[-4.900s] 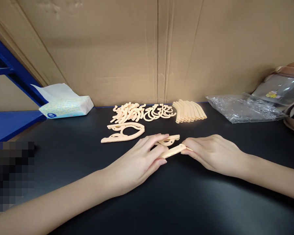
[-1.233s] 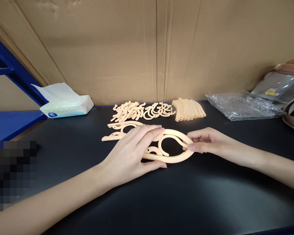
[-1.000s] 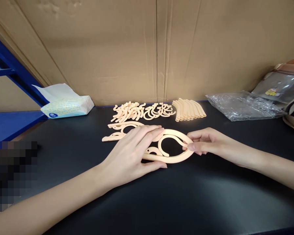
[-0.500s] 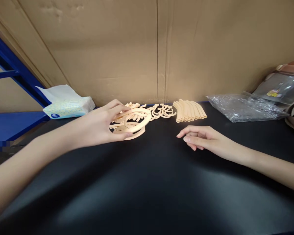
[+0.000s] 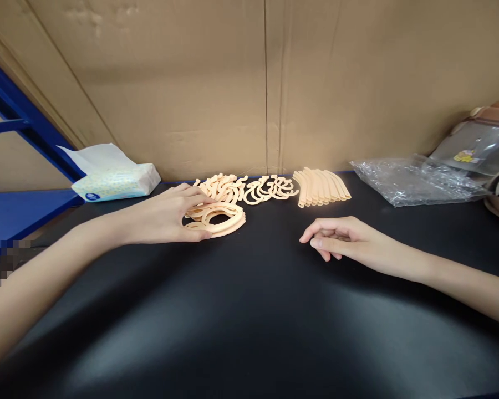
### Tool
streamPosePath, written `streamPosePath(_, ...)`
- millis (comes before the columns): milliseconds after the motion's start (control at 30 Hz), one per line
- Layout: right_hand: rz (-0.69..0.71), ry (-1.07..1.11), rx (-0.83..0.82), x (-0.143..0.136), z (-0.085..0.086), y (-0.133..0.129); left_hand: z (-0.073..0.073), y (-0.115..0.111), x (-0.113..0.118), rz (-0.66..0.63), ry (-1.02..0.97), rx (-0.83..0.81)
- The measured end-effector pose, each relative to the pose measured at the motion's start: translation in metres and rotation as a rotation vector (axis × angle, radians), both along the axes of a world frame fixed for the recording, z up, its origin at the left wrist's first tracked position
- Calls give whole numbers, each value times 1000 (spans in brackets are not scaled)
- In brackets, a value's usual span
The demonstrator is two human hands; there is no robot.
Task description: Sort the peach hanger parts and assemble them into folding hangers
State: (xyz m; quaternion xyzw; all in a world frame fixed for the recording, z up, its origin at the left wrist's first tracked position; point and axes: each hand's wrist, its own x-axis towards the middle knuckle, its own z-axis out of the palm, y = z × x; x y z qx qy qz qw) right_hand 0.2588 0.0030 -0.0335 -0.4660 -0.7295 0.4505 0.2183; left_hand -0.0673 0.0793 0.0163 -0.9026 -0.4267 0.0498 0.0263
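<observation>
My left hand (image 5: pixel 177 213) reaches in from the left, its thumb and fingers closed around the near-left side of a beige oval ring (image 5: pixel 236 220). That ring rests on a low stack of similar curved pieces, partly hidden under my fingers. My right hand (image 5: pixel 347 237) hovers over the black tabletop, holding nothing, its fingers loosely bent and apart. Just behind the stack lies a pile of small curved beige pieces (image 5: pixel 222 185). Thin C-shaped beige pieces (image 5: pixel 270 189) are to the right of it. A row of curved beige tubes (image 5: pixel 322 187) lies beyond my right hand.
A soft pack of tissues (image 5: pixel 116 180) sits at the back left by a blue metal frame (image 5: pixel 45 133). Toward the back right are a crumpled clear plastic bag (image 5: pixel 416 180) and a clear bag with brown trim (image 5: pixel 478 144). A cardboard wall (image 5: pixel 191 83) closes off the back.
My left hand has lowered the oval ring from a tilted, raised position down onto the stack and shifted slightly left. My right hand has stayed almost still.
</observation>
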Motion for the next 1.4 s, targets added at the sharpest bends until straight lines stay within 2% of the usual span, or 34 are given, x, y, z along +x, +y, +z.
streamPosePath(200,9,-10,11,-1,1,-1,-3,1,0,-27,10,26)
streamPosePath(800,15,-44,22,-1,3,-2,-5,1,-2,23,-8,-7)
streamPosePath(933,20,-52,18,-1,4,-2,-6,0,-1,2,4,-5)
streamPosePath(1033,20,-50,21,-1,4,-2,-3,-2,-4,21,39,-2)
streamPosePath(1300,18,-50,16,-2,4,-2,14,-9,-26,205,120,-75)
streamPosePath(1400,19,-43,14,-2,3,-2,16,-10,-26,188,102,-85)
